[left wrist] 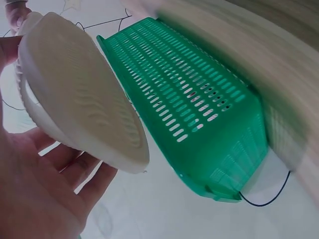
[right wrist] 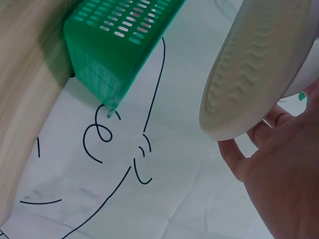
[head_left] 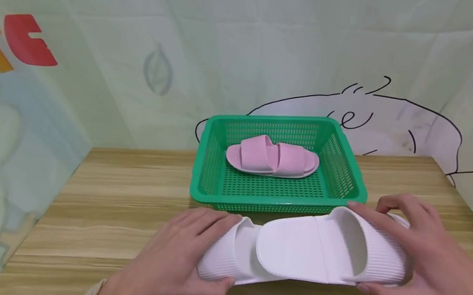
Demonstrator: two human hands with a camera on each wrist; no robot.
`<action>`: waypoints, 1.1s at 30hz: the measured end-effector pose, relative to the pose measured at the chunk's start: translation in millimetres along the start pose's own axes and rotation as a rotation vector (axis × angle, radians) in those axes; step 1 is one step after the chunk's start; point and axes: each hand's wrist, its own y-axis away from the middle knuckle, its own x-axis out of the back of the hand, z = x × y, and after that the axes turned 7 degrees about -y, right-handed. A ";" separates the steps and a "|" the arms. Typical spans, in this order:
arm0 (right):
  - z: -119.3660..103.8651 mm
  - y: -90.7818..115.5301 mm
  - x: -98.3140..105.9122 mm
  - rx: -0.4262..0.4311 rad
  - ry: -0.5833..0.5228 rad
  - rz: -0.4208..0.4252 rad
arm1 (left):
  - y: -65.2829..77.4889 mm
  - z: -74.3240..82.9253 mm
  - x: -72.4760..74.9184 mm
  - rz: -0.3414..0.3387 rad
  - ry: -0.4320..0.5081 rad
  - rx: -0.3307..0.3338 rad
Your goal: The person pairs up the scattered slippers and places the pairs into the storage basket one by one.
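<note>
Two white slippers are held above the table, in front of the basket. My left hand (head_left: 185, 256) grips the left slipper (head_left: 221, 254) around its strap end, thumb below and fingers over the top. My right hand (head_left: 416, 258) holds the right slipper (head_left: 299, 247) by its ribbed strap, thumb at the near side. In the head view the right slipper's heel overlaps the left one's heel. Both wrist views show a patterned sole, the left slipper's sole (left wrist: 79, 89) and the right slipper's sole (right wrist: 254, 64). Behind them, a pair of pink slippers (head_left: 258, 155) lies in the green basket (head_left: 255, 204).
The basket stands on a wood-grain table (head_left: 120, 201) near its back edge. A pale printed cloth (head_left: 197, 36) with line drawings and coloured letters hangs behind and to the left of the table.
</note>
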 end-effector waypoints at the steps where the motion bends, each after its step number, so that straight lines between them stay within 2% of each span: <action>1: -0.6 -1.1 -0.5 0.007 0.005 -0.004 | -0.7 0.6 0.4 0.009 -0.003 -0.009; 15: -2.9 -10.5 -11.2 0.104 -0.040 -0.047 | -6.2 6.1 3.6 0.092 -0.045 -0.079; 27: -6.8 -13.9 -16.5 0.103 -0.042 -0.063 | -8.1 8.5 1.0 0.106 -0.064 -0.091; 33: -9.3 -16.3 -20.2 0.102 -0.061 -0.089 | -7.8 10.1 -2.0 0.082 -0.060 -0.079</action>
